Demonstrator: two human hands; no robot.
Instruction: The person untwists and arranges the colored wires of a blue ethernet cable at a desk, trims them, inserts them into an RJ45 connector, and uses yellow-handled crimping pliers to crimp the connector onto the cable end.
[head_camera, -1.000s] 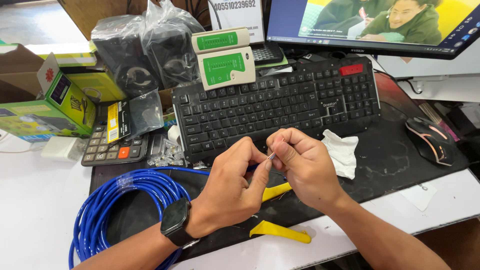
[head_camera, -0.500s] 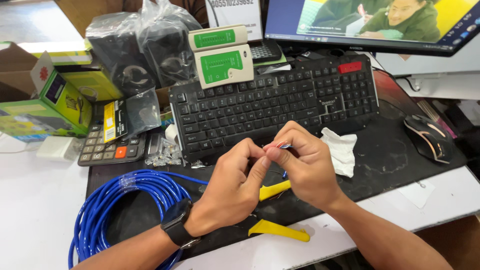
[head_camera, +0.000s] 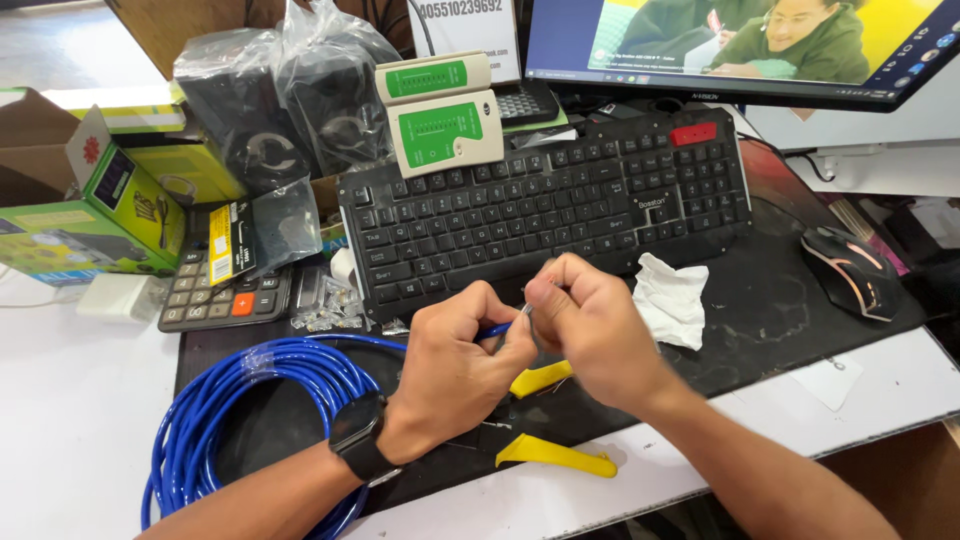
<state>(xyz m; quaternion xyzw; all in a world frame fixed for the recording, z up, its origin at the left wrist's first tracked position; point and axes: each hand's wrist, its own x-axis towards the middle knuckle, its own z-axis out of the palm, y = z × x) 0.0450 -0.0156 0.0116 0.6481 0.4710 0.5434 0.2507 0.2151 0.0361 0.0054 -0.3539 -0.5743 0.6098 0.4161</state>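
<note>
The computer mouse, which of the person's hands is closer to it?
Right. The right hand is on the mouse's side of the desk, though well apart from it. The left hand sits farther away, beyond the right, pinching the blue cable.

Keyboard lies behind both hands — calculator to its left, mouse to its right; cable coil left of the hands, tissue right.

Left hand and right hand meet fingertip to fingertip, grips pinched.
</note>
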